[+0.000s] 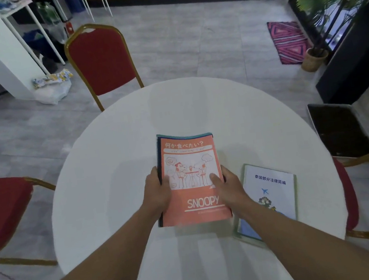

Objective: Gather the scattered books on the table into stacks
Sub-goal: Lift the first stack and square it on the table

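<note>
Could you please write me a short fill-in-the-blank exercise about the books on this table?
1. The top book of the stack is printed with the word ____.
2. The stack is gripped by ____ hands.
3. The white book lies to the stack's ____.
4. The table is ____ in shape.

Missing words: SNOOPY; both; right; round
</note>
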Demonstrator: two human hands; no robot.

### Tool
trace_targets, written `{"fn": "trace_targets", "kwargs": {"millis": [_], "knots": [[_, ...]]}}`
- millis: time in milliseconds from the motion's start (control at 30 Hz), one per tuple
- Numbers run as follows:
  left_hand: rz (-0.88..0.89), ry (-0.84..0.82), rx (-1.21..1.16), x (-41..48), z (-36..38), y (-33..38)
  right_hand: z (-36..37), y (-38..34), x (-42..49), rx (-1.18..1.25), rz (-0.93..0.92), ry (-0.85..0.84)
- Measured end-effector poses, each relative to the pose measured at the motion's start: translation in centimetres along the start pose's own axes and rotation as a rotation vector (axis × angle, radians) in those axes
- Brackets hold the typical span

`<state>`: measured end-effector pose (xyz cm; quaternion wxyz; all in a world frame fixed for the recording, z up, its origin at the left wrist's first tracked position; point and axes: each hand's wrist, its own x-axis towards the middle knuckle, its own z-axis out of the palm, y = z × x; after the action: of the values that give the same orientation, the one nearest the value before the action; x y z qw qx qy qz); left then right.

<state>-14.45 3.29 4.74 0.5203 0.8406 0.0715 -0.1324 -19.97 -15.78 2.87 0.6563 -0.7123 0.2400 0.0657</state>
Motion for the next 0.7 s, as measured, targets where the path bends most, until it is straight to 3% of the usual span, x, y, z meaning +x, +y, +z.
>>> {"fn": "trace_targets", "kwargs": {"millis": [367,700], "knots": [[-0.045,-0.022,0.211,8.8,2.9,-0.4,0.9,0.1,7.1,-0.102,0.124,0.149],[-0.072,-0.067,0.375,15.1,5.1,-1.2,1.4,-0.1,13.1,-0.329,0.115,0.279]]}}
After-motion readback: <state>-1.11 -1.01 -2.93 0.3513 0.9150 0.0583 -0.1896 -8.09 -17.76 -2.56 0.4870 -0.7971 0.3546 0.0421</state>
